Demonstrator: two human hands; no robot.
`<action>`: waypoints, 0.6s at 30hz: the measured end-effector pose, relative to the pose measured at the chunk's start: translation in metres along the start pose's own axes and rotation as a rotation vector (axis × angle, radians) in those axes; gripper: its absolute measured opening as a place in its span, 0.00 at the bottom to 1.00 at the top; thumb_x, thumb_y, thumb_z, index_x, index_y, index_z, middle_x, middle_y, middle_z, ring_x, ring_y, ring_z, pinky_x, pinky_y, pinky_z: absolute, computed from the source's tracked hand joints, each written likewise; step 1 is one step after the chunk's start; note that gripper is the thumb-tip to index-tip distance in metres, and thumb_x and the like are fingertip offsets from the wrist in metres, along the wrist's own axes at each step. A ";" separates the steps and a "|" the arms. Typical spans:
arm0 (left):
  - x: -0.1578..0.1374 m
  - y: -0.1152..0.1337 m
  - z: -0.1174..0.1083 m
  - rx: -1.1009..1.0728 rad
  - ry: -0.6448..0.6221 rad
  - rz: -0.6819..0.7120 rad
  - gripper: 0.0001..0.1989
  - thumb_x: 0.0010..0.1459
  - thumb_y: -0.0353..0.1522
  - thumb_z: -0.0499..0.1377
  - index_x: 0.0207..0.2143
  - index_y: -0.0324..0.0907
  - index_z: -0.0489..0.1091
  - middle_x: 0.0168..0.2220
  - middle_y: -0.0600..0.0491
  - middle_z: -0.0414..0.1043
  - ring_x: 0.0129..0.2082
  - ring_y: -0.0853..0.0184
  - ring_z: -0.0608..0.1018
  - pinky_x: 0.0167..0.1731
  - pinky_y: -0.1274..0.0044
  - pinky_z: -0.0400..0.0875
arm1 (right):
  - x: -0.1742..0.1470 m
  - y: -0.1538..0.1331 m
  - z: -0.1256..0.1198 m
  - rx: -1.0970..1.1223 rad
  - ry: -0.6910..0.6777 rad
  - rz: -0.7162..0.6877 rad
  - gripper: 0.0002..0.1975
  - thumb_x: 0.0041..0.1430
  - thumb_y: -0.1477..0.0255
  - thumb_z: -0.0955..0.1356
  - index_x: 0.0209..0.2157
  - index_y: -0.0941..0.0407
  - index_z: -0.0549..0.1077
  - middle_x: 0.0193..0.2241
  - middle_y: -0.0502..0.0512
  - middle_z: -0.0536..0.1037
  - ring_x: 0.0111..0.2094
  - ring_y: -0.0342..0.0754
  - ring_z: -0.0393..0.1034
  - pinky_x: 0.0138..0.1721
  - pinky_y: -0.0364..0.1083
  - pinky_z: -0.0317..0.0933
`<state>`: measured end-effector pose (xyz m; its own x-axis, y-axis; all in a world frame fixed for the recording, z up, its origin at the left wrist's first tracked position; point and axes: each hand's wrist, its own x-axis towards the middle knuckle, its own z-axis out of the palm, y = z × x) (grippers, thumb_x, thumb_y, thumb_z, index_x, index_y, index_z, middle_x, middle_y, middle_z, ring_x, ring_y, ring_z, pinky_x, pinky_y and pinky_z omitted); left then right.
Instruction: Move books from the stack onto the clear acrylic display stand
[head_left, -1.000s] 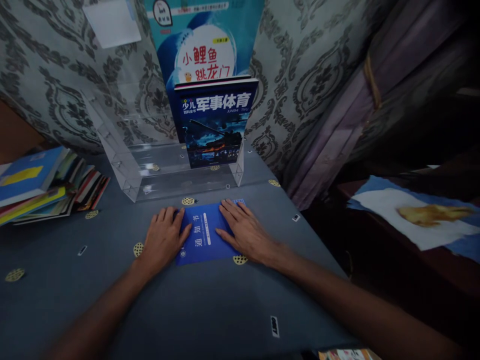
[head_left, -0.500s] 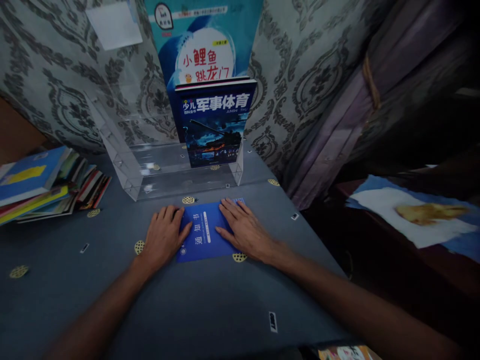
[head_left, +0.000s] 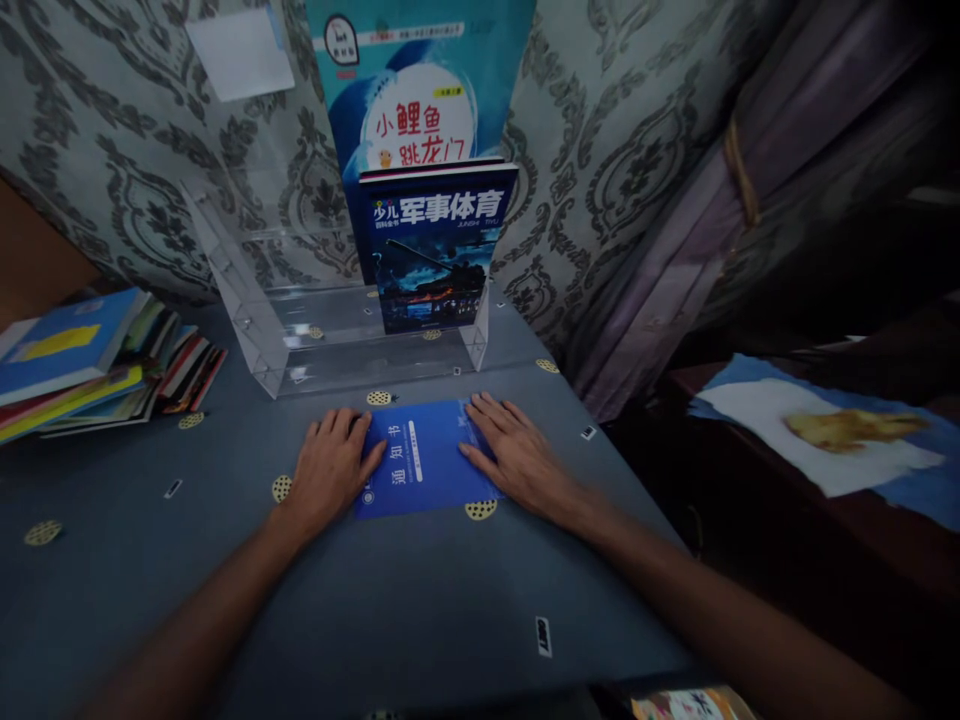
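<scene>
A blue booklet [head_left: 439, 465] with white Chinese characters lies flat on the grey patterned tablecloth [head_left: 360, 610]. My left hand [head_left: 334, 465] rests over its left edge, thumb extended onto the cover and fingers stretched out. On the opposite side, my right hand [head_left: 517, 455] lies flat across the booklet's right edge, its thumb apart from the fingers. Behind the booklet stands a clear acrylic book rack [head_left: 360, 368]. In the rack's right part, a dark blue book with a tank picture [head_left: 435, 250] stands upright before a taller teal book [head_left: 420, 70].
A stack of books [head_left: 82, 365] sits at the table's left. To the right, beyond the table edge, a white cloth [head_left: 817, 430] lies on blue material with a brownish thing on it. A purple curtain [head_left: 667, 260] is tied back beside the patterned wall covering [head_left: 600, 140].
My right hand has slid rightward to the booklet's right edge, uncovering more of the cover. My left hand stays at the left edge. The view has shifted slightly.
</scene>
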<state>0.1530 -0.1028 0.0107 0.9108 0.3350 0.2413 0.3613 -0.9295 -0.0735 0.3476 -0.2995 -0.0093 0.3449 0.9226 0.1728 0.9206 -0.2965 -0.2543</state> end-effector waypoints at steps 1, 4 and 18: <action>0.000 0.000 0.000 -0.008 0.003 0.003 0.20 0.69 0.40 0.49 0.53 0.37 0.70 0.50 0.41 0.72 0.47 0.53 0.72 0.44 0.62 0.69 | -0.002 0.003 -0.001 0.008 0.010 -0.003 0.29 0.70 0.59 0.58 0.65 0.63 0.63 0.66 0.67 0.63 0.68 0.58 0.53 0.68 0.62 0.50; 0.000 -0.001 0.000 -0.024 0.017 0.020 0.21 0.69 0.40 0.48 0.53 0.36 0.70 0.49 0.41 0.72 0.46 0.53 0.72 0.44 0.62 0.69 | -0.004 0.012 -0.003 0.076 0.058 -0.013 0.25 0.70 0.66 0.57 0.63 0.59 0.66 0.64 0.64 0.66 0.67 0.57 0.58 0.67 0.63 0.52; 0.034 0.040 0.002 -0.164 0.011 0.245 0.19 0.70 0.38 0.48 0.56 0.40 0.69 0.51 0.42 0.70 0.51 0.54 0.69 0.50 0.60 0.69 | -0.002 0.030 -0.007 0.428 0.176 0.047 0.25 0.66 0.74 0.57 0.63 0.54 0.64 0.56 0.60 0.75 0.59 0.55 0.67 0.61 0.63 0.60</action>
<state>0.1989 -0.1280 0.0146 0.9643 0.0966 0.2466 0.0930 -0.9953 0.0263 0.3760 -0.3125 -0.0104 0.4441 0.8438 0.3013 0.7575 -0.1739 -0.6292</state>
